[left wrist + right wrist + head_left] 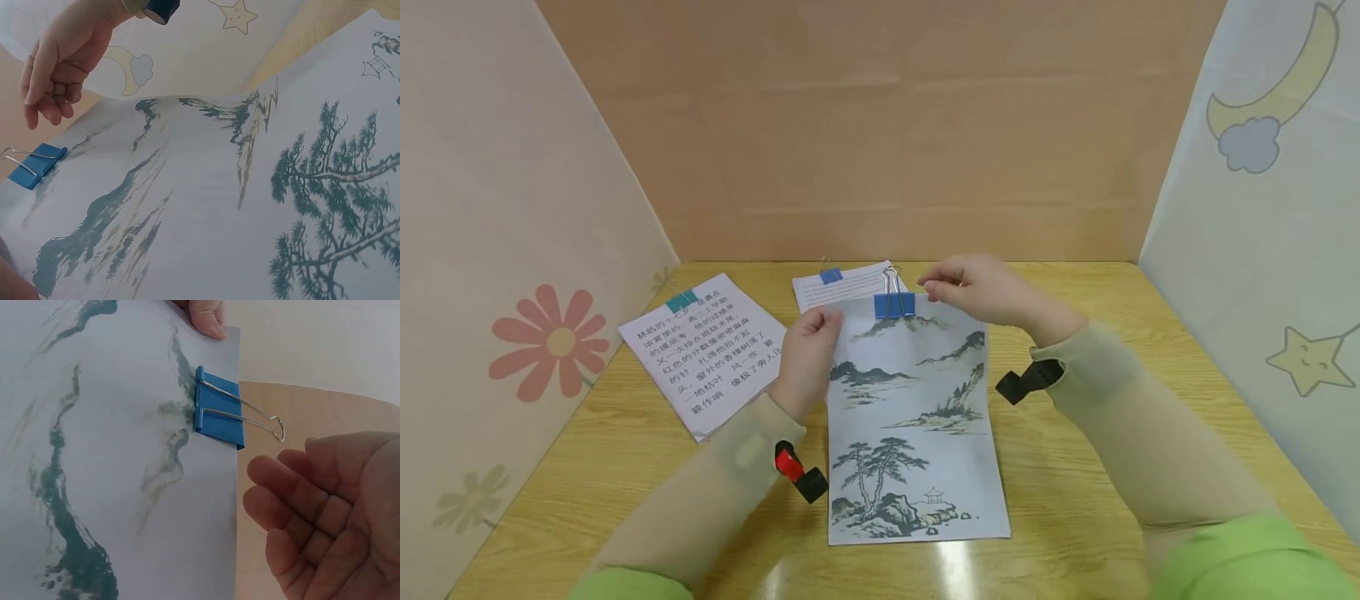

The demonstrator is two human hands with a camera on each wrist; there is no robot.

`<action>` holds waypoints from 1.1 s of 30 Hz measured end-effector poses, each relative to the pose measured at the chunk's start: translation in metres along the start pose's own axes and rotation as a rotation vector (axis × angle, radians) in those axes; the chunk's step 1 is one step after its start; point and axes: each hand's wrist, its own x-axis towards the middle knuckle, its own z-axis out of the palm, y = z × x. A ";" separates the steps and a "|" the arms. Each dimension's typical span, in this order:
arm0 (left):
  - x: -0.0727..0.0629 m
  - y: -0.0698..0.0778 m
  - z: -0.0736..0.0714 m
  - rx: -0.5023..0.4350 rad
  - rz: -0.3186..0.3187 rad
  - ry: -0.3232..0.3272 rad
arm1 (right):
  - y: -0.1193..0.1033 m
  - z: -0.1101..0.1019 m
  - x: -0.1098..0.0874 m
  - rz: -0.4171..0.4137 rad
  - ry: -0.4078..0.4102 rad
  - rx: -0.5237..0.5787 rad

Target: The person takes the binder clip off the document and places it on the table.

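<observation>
A sheet or stack of paper printed with a landscape painting (917, 400) is held up over the table. At its top edge sits a blue binder clip (894, 306), its wire handles sticking up. My left hand (807, 358) pinches the upper left edge, thumb in front. My right hand (985, 292) hovers beside the clip near the top right corner, with loosely curled fingers. In the right wrist view those fingers (300, 512) hold nothing and stay apart from the clip (219, 409). The left wrist view shows the clip (37, 165) gripping the paper's edge.
On the wooden table (1075, 467), a text stack (707, 358) with a teal binder clip (682, 301) lies at the left. Behind the painting lies another lined stack (842, 287) with a blue clip (831, 276). Printed panels stand at both sides, a tan one behind.
</observation>
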 end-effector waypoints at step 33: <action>-0.011 0.011 0.008 -0.077 0.065 -0.032 | -0.012 -0.011 0.055 0.182 -0.307 0.229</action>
